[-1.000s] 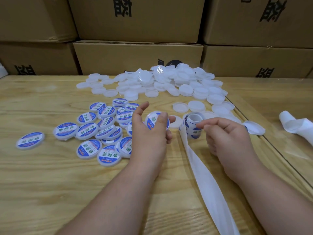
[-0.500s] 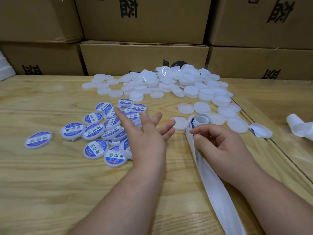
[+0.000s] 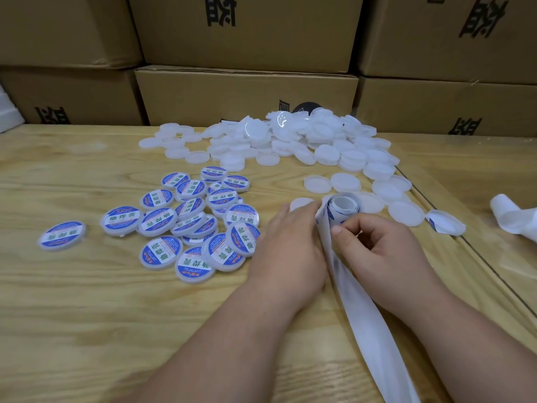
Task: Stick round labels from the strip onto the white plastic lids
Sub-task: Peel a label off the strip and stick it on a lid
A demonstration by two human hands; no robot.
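Label strip (image 3: 343, 210) lies coiled at centre right, its empty backing trailing to the lower right. Right hand (image 3: 374, 251) pinches the strip; left hand (image 3: 286, 251) touches it, grip unclear. Labelled lids (image 3: 186, 225) sit centre left; a larger pile of bare lids (image 3: 290, 141) remains above.

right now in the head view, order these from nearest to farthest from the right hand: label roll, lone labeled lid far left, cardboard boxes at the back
1. label roll, touching the right hand, just beyond its fingers.
2. lone labeled lid, far left on the table.
3. cardboard boxes, stacked behind the table.
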